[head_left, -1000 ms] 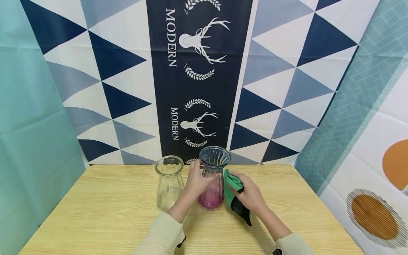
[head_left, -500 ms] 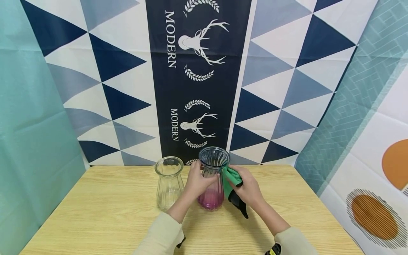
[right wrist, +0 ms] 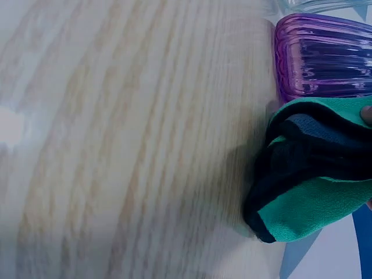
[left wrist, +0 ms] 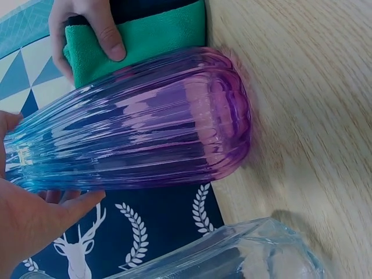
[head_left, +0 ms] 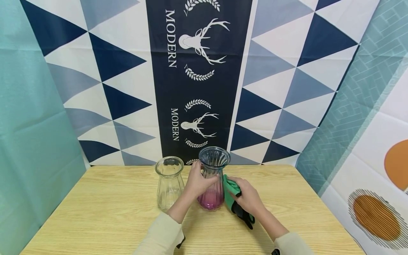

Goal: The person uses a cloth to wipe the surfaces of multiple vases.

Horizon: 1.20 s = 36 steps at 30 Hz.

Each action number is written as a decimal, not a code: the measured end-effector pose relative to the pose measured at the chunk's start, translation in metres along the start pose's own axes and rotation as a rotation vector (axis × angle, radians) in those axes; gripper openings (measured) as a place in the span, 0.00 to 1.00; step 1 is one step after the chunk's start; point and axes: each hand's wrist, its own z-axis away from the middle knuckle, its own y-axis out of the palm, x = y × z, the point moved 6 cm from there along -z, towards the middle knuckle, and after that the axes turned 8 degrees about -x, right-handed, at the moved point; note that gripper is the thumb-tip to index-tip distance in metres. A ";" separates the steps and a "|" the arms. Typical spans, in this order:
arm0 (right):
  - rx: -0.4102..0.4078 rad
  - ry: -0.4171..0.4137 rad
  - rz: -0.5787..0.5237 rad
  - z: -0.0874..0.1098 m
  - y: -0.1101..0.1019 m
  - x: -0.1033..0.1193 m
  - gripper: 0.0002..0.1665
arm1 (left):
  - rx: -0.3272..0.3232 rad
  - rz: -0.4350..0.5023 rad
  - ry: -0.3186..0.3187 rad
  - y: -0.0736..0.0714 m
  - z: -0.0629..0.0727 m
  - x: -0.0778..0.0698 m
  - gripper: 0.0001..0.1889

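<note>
A ribbed glass vase [head_left: 211,198], blue at the flared rim and purple-pink at the base, stands upright on the table. My left hand [head_left: 199,180] grips it round the narrow neck, thumb across the near side. Against the vase's right side lies a folded green cloth with black edging [head_left: 230,198], which my right hand [head_left: 248,194] holds between thumb and fingers. In the left wrist view the cloth [left wrist: 139,40] touches the purple body of the vase [left wrist: 151,122]. Seen from the right wrist, the cloth's loose end [right wrist: 314,203] hangs down near the tabletop.
A clear ribbed glass vase [head_left: 170,191] stands upright just left of the coloured one, beside my left forearm. Both stand on a light wood-grain table [head_left: 105,212]. Behind the table's far edge hangs a patterned cloth backdrop [head_left: 127,88].
My right hand and the cloth rise slightly along the vase's right side, then slide back down. The left hand and both vases stay in place.
</note>
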 end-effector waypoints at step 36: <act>-0.069 -0.075 -0.006 -0.012 -0.012 0.010 0.30 | 0.000 0.009 -0.016 -0.001 -0.002 0.001 0.33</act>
